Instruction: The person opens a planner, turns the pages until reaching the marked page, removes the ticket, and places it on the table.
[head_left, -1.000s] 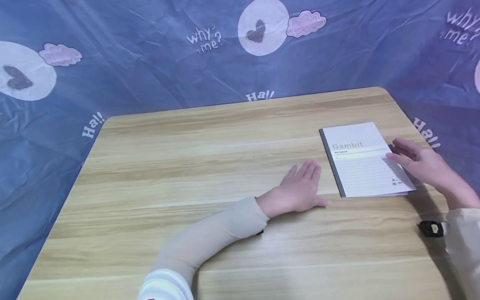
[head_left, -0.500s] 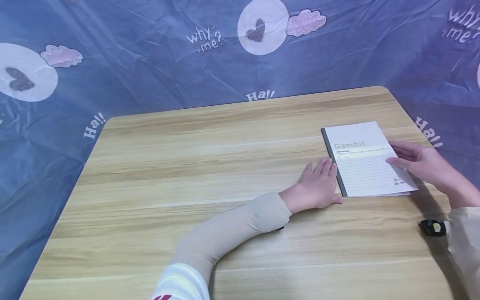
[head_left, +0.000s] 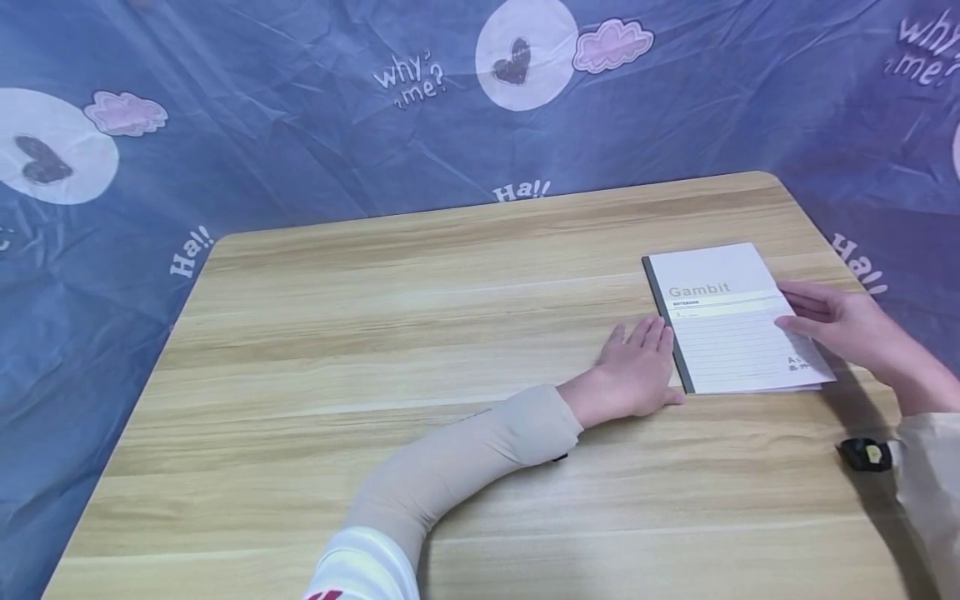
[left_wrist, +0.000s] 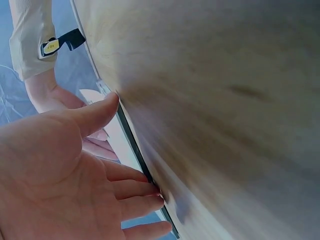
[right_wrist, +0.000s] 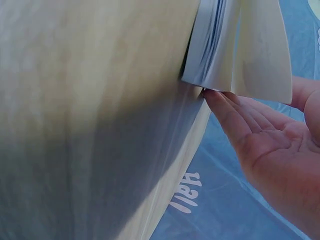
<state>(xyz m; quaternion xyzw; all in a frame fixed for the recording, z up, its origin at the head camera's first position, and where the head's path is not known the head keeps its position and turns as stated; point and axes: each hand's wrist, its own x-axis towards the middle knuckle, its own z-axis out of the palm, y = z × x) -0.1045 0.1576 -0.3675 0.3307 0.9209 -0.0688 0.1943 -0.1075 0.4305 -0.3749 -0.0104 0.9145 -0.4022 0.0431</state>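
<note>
A white notebook [head_left: 723,333] with "Gambit" on its cover and a dark spine lies toward the right of the wooden table. My left hand [head_left: 633,371] lies flat on the tabletop, its fingers straight and its fingertips against the spine [left_wrist: 131,137] in the left wrist view. On the opposite side, my right hand [head_left: 858,329] touches the notebook's right edge, the thumb over the cover. The right wrist view shows straight fingers [right_wrist: 227,117] meeting the page edges [right_wrist: 205,50], while the front cover [right_wrist: 262,55] stands slightly lifted from the pages. That cover partly hides the right thumb.
A wooden table [head_left: 360,333] with rounded far corners fills most of the head view. Blue printed cloth [head_left: 300,125] hangs behind it and shows beyond both sides. A black strap piece [head_left: 866,455] sits at the right sleeve.
My left hand has slid right until its fingertips reach the notebook's spine. The right hand has stayed at the right edge, its fingers drawn slightly closer. Over the last half second, almost nothing moves.
</note>
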